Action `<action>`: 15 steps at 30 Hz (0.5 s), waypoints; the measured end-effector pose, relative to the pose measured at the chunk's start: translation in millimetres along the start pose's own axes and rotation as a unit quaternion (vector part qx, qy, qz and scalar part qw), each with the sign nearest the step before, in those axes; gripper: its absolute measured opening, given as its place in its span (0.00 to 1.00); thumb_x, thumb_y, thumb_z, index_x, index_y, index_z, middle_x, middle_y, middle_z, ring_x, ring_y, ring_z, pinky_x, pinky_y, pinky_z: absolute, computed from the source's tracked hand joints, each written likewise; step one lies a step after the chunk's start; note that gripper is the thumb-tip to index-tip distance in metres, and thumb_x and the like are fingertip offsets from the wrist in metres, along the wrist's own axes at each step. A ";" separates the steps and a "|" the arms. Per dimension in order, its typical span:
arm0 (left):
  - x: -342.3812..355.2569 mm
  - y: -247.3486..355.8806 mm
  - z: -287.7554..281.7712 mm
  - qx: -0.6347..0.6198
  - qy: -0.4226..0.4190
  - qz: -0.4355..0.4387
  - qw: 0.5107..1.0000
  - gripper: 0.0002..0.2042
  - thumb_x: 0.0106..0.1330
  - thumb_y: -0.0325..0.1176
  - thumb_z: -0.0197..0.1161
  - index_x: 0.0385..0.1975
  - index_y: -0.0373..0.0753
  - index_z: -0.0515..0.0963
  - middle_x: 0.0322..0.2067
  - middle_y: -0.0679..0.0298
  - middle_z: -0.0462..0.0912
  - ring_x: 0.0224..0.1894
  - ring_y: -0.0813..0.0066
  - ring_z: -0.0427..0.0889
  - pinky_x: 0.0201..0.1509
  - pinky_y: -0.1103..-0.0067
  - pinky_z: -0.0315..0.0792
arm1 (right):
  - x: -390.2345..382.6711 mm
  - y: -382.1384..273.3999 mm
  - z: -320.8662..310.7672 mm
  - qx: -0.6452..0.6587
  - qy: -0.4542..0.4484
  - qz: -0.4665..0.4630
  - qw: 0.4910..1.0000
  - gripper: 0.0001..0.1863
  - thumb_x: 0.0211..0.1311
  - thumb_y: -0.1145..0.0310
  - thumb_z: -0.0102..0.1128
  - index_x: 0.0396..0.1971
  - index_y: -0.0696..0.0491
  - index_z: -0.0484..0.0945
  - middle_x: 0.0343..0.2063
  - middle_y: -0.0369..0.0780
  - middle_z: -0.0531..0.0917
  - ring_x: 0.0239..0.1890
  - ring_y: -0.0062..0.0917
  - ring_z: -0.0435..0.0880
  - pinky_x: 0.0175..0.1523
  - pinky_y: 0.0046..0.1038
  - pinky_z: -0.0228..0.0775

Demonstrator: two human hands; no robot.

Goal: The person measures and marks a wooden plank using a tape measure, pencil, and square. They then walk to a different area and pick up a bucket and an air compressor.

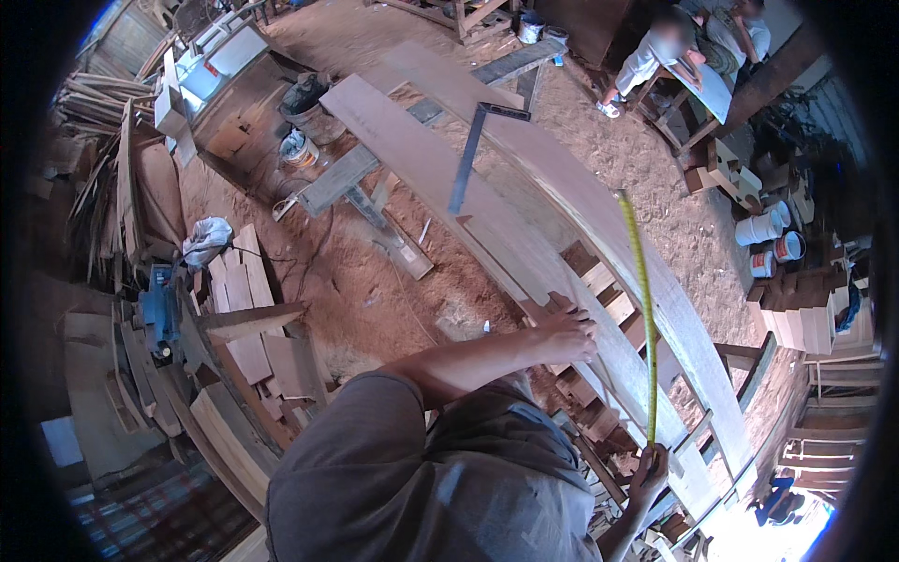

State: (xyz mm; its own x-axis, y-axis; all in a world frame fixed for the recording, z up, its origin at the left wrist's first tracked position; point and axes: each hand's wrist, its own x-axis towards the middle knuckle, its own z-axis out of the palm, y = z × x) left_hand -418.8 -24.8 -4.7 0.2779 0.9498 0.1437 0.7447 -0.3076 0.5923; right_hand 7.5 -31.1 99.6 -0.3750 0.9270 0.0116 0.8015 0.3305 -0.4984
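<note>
Two long wooden planks lie side by side across low supports: a near plank (510, 220) and a longer far plank (599, 201). My left hand (567, 337) rests on the near plank, fingers bent a little and lying against the wood, with no tool visible in it. Lower right, my right hand (648, 470) is closed around the bottom end of a yellow tape measure (644, 309). Its blade stretches up and away over the planks, the far end standing free. A dark framing square (465, 161) lies across the upper part of the planks.
A trestle beam (339, 183) carries the planks' upper part. Buckets (302, 150) stand left of it. Wood offcuts (248, 309) and a blue machine (161, 309) are at left. White buckets (763, 225) stand at right; people sit by a small table (707, 92) at upper right.
</note>
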 end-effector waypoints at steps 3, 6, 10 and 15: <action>-7.6 4.7 -3.6 0.009 -0.014 -0.004 1.000 0.15 0.70 0.50 0.68 0.51 0.54 0.89 0.56 0.65 0.82 0.67 0.59 0.74 0.75 0.52 0.63 | 8.7 -13.0 4.2 -0.011 -0.011 -0.019 1.000 0.10 0.79 0.68 0.59 0.47 0.61 0.80 0.39 0.51 0.84 0.40 0.44 0.84 0.47 0.41 0.75; -20.4 4.5 8.9 0.049 0.034 0.003 0.998 0.18 0.71 0.51 0.68 0.55 0.53 0.88 0.58 0.65 0.81 0.68 0.60 0.73 0.77 0.53 0.61 | 28.6 -36.3 5.0 -0.028 -0.031 -0.067 0.997 0.08 0.79 0.70 0.58 0.45 0.60 0.81 0.37 0.52 0.85 0.40 0.47 0.85 0.47 0.43 0.75; -33.3 8.5 20.0 0.098 0.207 0.032 0.973 0.18 0.71 0.50 0.70 0.54 0.49 0.88 0.55 0.65 0.83 0.66 0.59 0.75 0.75 0.52 0.63 | 48.2 -46.6 13.0 -0.029 -0.019 -0.083 0.996 0.09 0.78 0.69 0.60 0.44 0.59 0.82 0.35 0.51 0.85 0.38 0.48 0.85 0.45 0.44 0.76; -95.2 8.8 -0.5 -0.066 0.270 -0.044 0.959 0.14 0.68 0.46 0.75 0.38 0.42 0.85 0.48 0.63 0.85 0.60 0.62 0.79 0.69 0.52 0.65 | 57.3 -49.8 24.5 -0.016 -0.041 -0.087 0.995 0.08 0.76 0.70 0.62 0.44 0.59 0.82 0.35 0.51 0.85 0.37 0.49 0.86 0.43 0.45 0.76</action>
State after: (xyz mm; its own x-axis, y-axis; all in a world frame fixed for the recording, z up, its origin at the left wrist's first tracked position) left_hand -439.0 -117.9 -12.7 -0.1642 0.8736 0.4580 0.6574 -0.2493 0.7111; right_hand -65.3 1.2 103.8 -0.5445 0.8384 0.0242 0.7351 0.4910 -0.4675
